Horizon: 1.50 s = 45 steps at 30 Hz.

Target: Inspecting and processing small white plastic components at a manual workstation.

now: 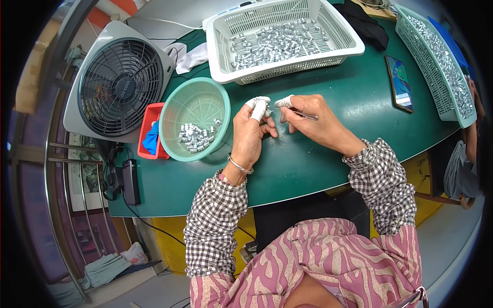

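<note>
In a pinch between its white-wrapped fingertips, my left hand [249,131] holds a small silvery metal part [268,112], mostly covered by the fingers. Close by on its right, my right hand [316,120] is closed on a slim metal hand tool [307,115]. The tool's working end is hidden, so its exact kind does not show. A white covering also wraps a finger of that hand. Both hands are above the green table [287,174]. Left of my left hand stands a round light-green basket [221,102], with several similar metal parts [197,137] in its bottom.
A white basket [287,61] of metal parts stands at the back. Another pale-green basket [431,77] of parts is at the far right, near a phone [399,83]. A fan [123,84] and a red bin [145,120] with blue cloth [151,138] are left.
</note>
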Each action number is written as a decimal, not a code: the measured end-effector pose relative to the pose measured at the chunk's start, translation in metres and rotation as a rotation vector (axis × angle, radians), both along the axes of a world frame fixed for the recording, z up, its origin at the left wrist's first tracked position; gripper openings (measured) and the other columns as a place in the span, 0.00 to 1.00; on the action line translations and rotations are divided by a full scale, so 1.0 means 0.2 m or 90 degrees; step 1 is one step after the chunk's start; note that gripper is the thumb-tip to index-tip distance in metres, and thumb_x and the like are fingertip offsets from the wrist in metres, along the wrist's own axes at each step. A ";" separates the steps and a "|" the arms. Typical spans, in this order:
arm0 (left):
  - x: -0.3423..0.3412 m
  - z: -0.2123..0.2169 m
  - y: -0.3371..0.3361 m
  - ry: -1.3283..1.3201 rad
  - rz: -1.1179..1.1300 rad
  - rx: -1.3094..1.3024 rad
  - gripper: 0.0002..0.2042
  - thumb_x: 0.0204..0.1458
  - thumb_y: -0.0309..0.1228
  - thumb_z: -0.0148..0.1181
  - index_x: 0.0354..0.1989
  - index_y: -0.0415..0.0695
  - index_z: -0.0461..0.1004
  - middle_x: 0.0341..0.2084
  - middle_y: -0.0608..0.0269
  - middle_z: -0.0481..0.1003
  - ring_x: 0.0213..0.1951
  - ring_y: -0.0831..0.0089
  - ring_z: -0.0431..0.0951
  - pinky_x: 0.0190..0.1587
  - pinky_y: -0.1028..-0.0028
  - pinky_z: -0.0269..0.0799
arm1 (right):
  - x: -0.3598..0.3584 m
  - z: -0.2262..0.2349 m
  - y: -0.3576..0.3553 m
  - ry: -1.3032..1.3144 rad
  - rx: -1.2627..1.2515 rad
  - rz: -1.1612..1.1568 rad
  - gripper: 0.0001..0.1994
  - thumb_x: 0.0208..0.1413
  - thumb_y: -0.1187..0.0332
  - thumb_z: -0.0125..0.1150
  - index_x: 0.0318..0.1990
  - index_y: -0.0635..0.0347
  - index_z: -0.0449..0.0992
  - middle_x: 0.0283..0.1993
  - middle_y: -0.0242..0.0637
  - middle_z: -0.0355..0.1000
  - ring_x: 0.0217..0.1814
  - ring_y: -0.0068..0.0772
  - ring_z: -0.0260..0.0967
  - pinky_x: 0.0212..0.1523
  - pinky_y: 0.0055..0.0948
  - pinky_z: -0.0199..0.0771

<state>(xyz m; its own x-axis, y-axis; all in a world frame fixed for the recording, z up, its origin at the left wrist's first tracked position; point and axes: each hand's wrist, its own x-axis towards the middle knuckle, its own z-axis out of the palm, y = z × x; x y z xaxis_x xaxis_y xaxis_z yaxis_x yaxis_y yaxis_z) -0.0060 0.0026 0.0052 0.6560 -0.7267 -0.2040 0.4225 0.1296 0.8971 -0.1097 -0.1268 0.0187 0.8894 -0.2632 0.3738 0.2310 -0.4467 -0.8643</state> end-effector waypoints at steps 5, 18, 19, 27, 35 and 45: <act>0.01 0.00 0.00 0.051 -0.015 -0.030 0.09 0.57 0.32 0.48 0.40 0.39 0.68 0.25 0.66 0.66 0.22 0.81 0.67 0.19 0.80 0.66 | 0.00 0.01 -0.02 0.054 0.097 0.038 0.04 0.53 0.78 0.51 0.29 0.71 0.70 0.22 0.35 0.68 0.19 0.21 0.67 0.18 0.20 0.64; 0.02 -0.01 0.00 0.012 -0.012 0.014 0.09 0.57 0.32 0.48 0.39 0.40 0.68 0.24 0.68 0.64 0.20 0.82 0.65 0.16 0.82 0.61 | 0.02 -0.02 -0.05 -0.042 -0.150 0.072 0.03 0.53 0.78 0.52 0.29 0.70 0.69 0.22 0.36 0.67 0.18 0.25 0.67 0.17 0.23 0.65; 0.02 -0.01 0.00 0.018 -0.017 0.009 0.09 0.57 0.32 0.48 0.39 0.40 0.68 0.24 0.68 0.64 0.20 0.82 0.65 0.16 0.82 0.61 | 0.02 -0.03 -0.06 -0.076 -0.203 0.060 0.03 0.53 0.79 0.52 0.29 0.70 0.69 0.22 0.36 0.67 0.18 0.25 0.67 0.17 0.23 0.65; 0.02 0.00 0.01 0.023 -0.013 0.008 0.09 0.57 0.32 0.48 0.40 0.40 0.68 0.24 0.68 0.64 0.20 0.83 0.64 0.16 0.83 0.59 | 0.00 0.02 -0.05 0.003 -0.003 0.097 0.03 0.53 0.78 0.53 0.30 0.70 0.70 0.22 0.36 0.68 0.18 0.24 0.67 0.17 0.23 0.66; 0.02 0.01 0.02 -0.002 -0.016 0.020 0.09 0.57 0.32 0.48 0.40 0.39 0.68 0.25 0.68 0.65 0.20 0.83 0.64 0.16 0.83 0.60 | 0.01 0.02 -0.05 0.017 -0.007 0.089 0.05 0.55 0.76 0.51 0.31 0.70 0.71 0.23 0.35 0.69 0.19 0.22 0.67 0.18 0.21 0.68; 0.02 0.00 0.00 -0.022 -0.037 0.070 0.08 0.57 0.31 0.48 0.39 0.39 0.68 0.24 0.68 0.65 0.19 0.84 0.64 0.15 0.83 0.59 | 0.00 0.02 -0.09 0.070 0.039 0.106 0.06 0.55 0.76 0.50 0.29 0.69 0.71 0.22 0.34 0.69 0.18 0.19 0.66 0.17 0.20 0.66</act>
<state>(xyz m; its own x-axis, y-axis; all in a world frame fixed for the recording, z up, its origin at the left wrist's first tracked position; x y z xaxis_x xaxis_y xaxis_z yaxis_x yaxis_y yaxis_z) -0.0016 0.0031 0.0055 0.6210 -0.7388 -0.2619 0.3948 0.0062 0.9187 -0.1097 -0.1443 0.0225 0.9571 -0.1285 0.2596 0.1998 -0.3561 -0.9128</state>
